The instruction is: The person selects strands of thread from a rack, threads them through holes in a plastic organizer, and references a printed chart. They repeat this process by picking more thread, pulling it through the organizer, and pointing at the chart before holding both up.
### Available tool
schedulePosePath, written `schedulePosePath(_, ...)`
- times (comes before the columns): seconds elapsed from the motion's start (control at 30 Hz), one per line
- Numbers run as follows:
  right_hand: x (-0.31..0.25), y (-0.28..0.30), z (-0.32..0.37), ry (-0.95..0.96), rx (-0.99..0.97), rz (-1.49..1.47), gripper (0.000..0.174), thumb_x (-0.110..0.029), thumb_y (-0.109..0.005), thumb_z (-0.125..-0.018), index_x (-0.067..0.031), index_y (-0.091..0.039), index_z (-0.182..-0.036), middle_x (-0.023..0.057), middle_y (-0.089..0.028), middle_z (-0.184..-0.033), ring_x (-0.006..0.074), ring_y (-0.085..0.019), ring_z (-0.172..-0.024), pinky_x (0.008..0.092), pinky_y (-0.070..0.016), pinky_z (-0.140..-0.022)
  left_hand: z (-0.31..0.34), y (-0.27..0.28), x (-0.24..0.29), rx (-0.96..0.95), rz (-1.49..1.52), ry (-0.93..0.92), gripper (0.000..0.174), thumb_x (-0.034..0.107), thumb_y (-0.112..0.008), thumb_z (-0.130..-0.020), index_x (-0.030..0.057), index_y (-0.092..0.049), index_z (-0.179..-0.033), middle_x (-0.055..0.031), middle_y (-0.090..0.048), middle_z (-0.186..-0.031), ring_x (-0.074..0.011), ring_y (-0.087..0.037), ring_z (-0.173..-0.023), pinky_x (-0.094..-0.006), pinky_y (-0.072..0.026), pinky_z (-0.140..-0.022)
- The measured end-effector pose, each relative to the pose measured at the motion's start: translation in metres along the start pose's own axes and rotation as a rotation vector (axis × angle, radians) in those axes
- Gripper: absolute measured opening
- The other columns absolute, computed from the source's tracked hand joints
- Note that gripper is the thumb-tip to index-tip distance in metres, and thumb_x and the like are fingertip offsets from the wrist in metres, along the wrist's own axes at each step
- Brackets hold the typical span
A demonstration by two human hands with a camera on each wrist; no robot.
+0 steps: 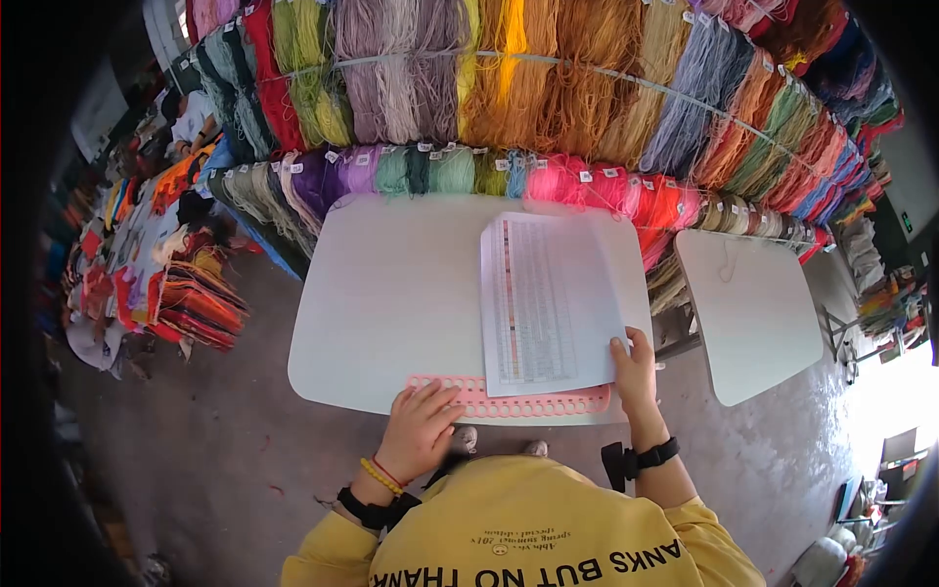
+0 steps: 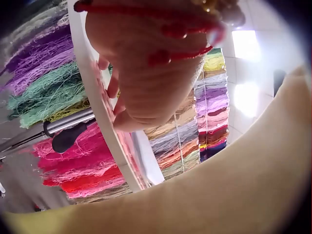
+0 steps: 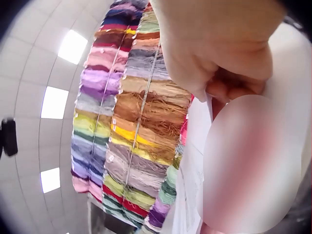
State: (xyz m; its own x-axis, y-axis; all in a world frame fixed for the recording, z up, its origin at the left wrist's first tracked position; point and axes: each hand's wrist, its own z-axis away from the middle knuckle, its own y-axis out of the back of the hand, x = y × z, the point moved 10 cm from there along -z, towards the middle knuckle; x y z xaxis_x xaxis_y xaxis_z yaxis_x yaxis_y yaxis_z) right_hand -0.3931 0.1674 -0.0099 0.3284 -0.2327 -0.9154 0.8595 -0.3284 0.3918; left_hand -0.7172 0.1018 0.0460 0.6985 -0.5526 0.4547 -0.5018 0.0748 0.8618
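A pink strip with rows of holes (image 1: 548, 403) lies along the near edge of the white table (image 1: 391, 284). Over its left end rests the left hand (image 1: 421, 426), fingers extended; the left wrist view shows that hand (image 2: 146, 73) from the wrist side. Printed sheets (image 1: 538, 303) cover part of the strip's far edge. At their right edge the right hand (image 1: 636, 377) pinches the paper between thumb and fingers. The right wrist view shows the right hand (image 3: 224, 53) with curled fingers at the white paper (image 3: 192, 161).
Hanks of coloured yarn (image 1: 587, 98) with small tags hang behind the table. A second white table (image 1: 753, 313) stands to the right. Piled coloured yarn (image 1: 201, 293) is on the left, where another person (image 1: 191, 117) is partly visible.
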Motion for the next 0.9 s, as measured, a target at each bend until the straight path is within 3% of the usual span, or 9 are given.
schedulePosePath(0.13,-0.030,-0.008,0.009,0.023,-0.008,0.185,0.035,-0.019,-0.058,-0.081,0.0005,-0.051,-0.109,0.0165,-0.059,-0.089,0.0209,-0.056,-0.068,0.0324,-0.0454,-0.066,-0.002,0.004,-0.003,0.017,0.006,0.011,0.035,0.015,-0.062,-0.072,0.0106,-0.058,-0.107,-0.0092,-0.050,-0.122,-0.0300,-0.044,-0.115,-0.0480,-0.0300,-0.094)
schedulePosePath(0.23,-0.065,0.007,0.023,0.202,0.105,0.372,0.041,-0.020,-0.064,-0.075,-0.0020,-0.052,-0.110,0.0158,-0.058,-0.094,0.0258,-0.056,-0.074,0.0346,-0.0451,-0.071,-0.005,0.016,-0.003,0.003,-0.070,0.063,0.044,0.016,-0.065,-0.069,0.0091,-0.055,-0.111,-0.0107,-0.047,-0.124,-0.0304,-0.043,-0.115,-0.0457,-0.0309,-0.093)
schedulePosePath(0.33,-0.071,-0.004,0.038,0.450,-0.144,0.571,0.045,-0.021,-0.067,-0.070,-0.0045,-0.054,-0.110,0.0133,-0.057,-0.102,0.0292,-0.054,-0.084,0.0376,-0.0439,-0.076,-0.005,0.014,-0.010,-0.047,-0.103,0.042,0.051,0.016,-0.068,-0.066,0.0082,-0.053,-0.114,-0.0115,-0.046,-0.121,-0.0304,-0.042,-0.112,-0.0431,-0.0316,-0.092)
schedulePosePath(0.37,-0.068,-0.012,0.047,0.437,-0.279,0.608,0.049,-0.024,-0.070,-0.067,-0.0061,-0.055,-0.109,0.0107,-0.056,-0.105,0.0289,-0.052,-0.095,0.0390,-0.0418,-0.081,-0.004,0.012,-0.012,-0.068,-0.099,0.023,0.052,0.016,-0.068,-0.066,0.0080,-0.053,-0.115,-0.0117,-0.046,-0.119,-0.0303,-0.043,-0.111,-0.0423,-0.0319,-0.092)
schedulePosePath(0.47,-0.093,-0.030,0.076,0.613,-0.396,0.665,0.051,-0.027,-0.072,-0.065,-0.0071,-0.055,-0.109,0.0097,-0.055,-0.107,0.0279,-0.051,-0.101,0.0402,-0.0397,-0.086,-0.004,0.013,-0.014,-0.070,-0.016,0.002,0.050,0.011,-0.067,-0.067,0.0094,-0.054,-0.115,-0.0094,-0.049,-0.110,-0.0277,-0.045,-0.105,-0.0413,-0.0335,-0.090)
schedulePosePath(0.6,-0.102,-0.046,0.094,0.641,-0.531,0.653,0.057,-0.034,-0.074,-0.062,-0.0099,-0.056,-0.111,0.0088,-0.055,-0.109,0.0278,-0.049,-0.105,0.0406,-0.0345,-0.091,-0.003,0.015,-0.012,-0.133,0.149,0.028,0.049,0.012,-0.065,-0.068,0.0084,-0.054,-0.116,-0.0098,-0.047,-0.109,-0.0278,-0.044,-0.103,-0.0396,-0.0329,-0.090)
schedulePosePath(0.9,-0.108,-0.039,0.092,0.611,-0.645,0.647,0.059,-0.032,-0.075,-0.062,-0.0079,-0.055,-0.111,0.0081,-0.055,-0.108,0.0260,-0.050,-0.104,0.0396,-0.0337,-0.091,-0.024,0.028,-0.001,-0.130,0.307,-0.057,0.051,0.014,-0.066,-0.067,0.0051,-0.054,-0.116,-0.0118,-0.044,-0.116,-0.0307,-0.040,-0.105,-0.0386,-0.0350,-0.091)
